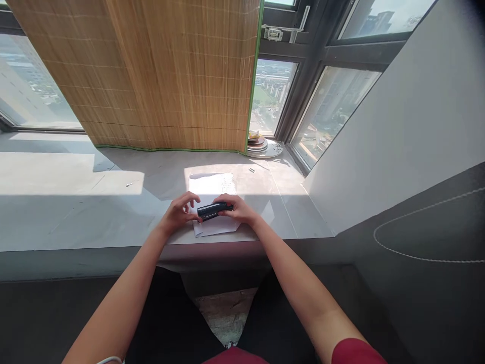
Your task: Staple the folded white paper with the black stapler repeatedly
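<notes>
A black stapler-like device [212, 210] is held above white paper [216, 227] on the window sill. Its right end sits in my right hand [235, 208], with the thumb below and the fingers on top. My left hand [182, 211] is at the device's left end, fingers apart and curved, the thumb near its lower edge; whether it touches is hard to tell. The paper lies flat near the sill's front edge, its upper part in sunlight and partly covered by my hands.
The pale sill [113, 217] runs along the windows. A bamboo blind [162, 76] hangs behind the paper. Stacked plates [258, 144] stand at the back right corner. Small staple-like bits [251, 170] lie right of the paper. A white wall [397, 126] slopes at the right.
</notes>
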Motion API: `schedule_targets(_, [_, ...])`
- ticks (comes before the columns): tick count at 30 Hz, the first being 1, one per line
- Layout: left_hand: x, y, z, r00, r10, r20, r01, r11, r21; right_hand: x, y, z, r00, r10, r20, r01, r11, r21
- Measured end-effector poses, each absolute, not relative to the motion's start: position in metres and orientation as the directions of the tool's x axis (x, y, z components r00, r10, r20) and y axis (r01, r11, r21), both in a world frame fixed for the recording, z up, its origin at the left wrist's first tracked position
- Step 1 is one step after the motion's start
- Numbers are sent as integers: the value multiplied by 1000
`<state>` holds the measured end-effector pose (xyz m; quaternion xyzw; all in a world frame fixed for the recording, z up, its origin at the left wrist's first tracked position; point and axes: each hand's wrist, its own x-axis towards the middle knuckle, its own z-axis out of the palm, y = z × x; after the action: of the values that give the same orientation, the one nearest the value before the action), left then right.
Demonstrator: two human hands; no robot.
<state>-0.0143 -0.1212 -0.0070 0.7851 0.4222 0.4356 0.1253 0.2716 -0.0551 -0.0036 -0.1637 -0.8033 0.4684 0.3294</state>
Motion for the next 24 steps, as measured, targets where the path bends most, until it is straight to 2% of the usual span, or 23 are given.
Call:
schedule_targets(8, [-15,-119,-11,335,759,558,514,-644,567,271,-56,-3,-802,499,328,-15,532,-847])
schedule_targets(10, [-15,-119,-11,339,772,538,527,-629,571,268,-57,-4,-792,520,321,7,533,-846])
schedule_targets(13, [-15,-118,-12,314,792,523,598,-593,539,266,-58,-10,-686,623,375,21,533,-846])
schedule_targets(18, [-12,-115,-13,322,752,575,754,-571,326,305,-52,-16,-386,818,426,90,493,-865])
schedule_targets(24, [-9,-113,-18,333,753,567,809,-538,239,376,-34,-18,-188,884,429,272,466,-842])
